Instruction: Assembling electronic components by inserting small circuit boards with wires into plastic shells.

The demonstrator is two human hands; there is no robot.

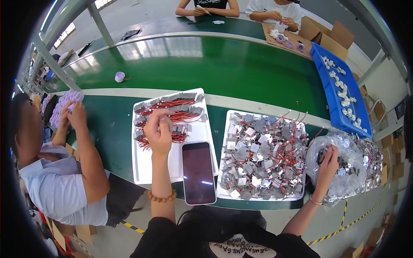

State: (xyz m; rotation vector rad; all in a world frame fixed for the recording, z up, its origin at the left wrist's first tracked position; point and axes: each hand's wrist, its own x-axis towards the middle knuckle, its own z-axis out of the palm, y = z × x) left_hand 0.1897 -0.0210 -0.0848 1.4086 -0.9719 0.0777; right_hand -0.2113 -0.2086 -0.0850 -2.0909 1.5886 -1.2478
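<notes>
Left hand [158,131]: fingers curled, pinching a small grey part with red wires; it rests over the left tray [142,167], on top of the bundles [170,112]. Bundles: rows of flat grey metal pieces with thin red leads, laid in neat bands directly under and just beyond the left hand. Left tray: white, shallow, rectangular, smooth plastic. Phone [198,172]: dark glossy screen, white rim, rounded corners, lying flat on the tray's near right corner, just right of the left wrist. Bead bracelet [162,198]: brown, round beads, on the left wrist. Right hand [328,165]: reaching into the bag [344,172], fingers bent around its contents; what they grip cannot be told. Bag: clear crinkled plastic, shiny, full of small metal parts, wrapped about the right hand. Right tray [232,194]: white, between the two hands, heaped with loose parts [262,155], square grey plates tangled with red wire. Belt [223,69]: smooth green, beyond both hands. Blue bin [331,99]: long plastic box holding small white pieces, beyond the right hand. A co-worker's hands [73,112] lie well left of the left hand, at a pile of pale purple rolls [60,105].
</notes>
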